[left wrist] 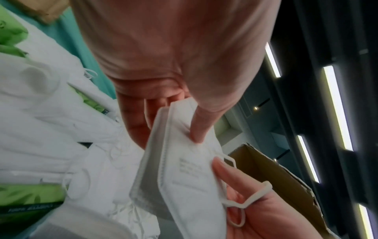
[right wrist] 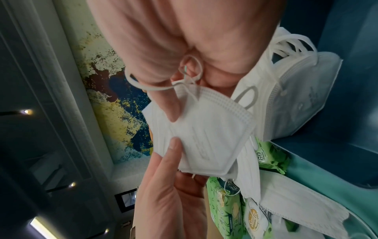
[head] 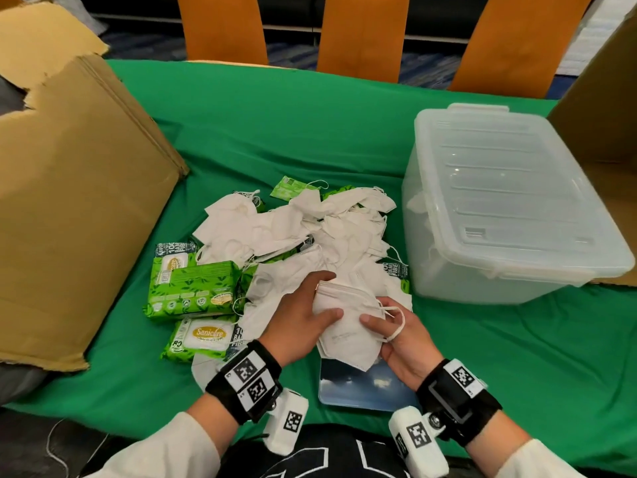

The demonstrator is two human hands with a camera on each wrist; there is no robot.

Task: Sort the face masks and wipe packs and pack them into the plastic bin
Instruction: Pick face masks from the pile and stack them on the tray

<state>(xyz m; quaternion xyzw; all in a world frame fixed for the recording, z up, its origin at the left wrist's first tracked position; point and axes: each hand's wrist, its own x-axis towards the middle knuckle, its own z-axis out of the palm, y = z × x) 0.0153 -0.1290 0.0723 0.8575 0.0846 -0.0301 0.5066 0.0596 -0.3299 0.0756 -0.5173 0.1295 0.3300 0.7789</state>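
Observation:
Both hands hold a small stack of folded white face masks (head: 346, 326) (left wrist: 184, 174) (right wrist: 202, 134) just above the table's near edge. My left hand (head: 303, 322) (left wrist: 163, 80) pinches the stack's left side, thumb on top. My right hand (head: 403, 334) (right wrist: 184, 48) pinches the right side, with an ear loop (head: 396, 326) (right wrist: 143, 84) hooked round a finger. Behind lies a loose pile of white masks (head: 303, 225). Green wipe packs (head: 193, 291) (right wrist: 227, 203) lie left of the hands. The clear plastic bin (head: 510, 201) stands lidded at the right.
A large cardboard box (head: 69, 188) lies on its side at the left, and another cardboard box (head: 606, 108) stands at the far right. A dark glossy flat thing (head: 362, 384) lies under the hands. Orange chair backs (head: 358, 32) line the far edge of the green tablecloth (head: 310, 125).

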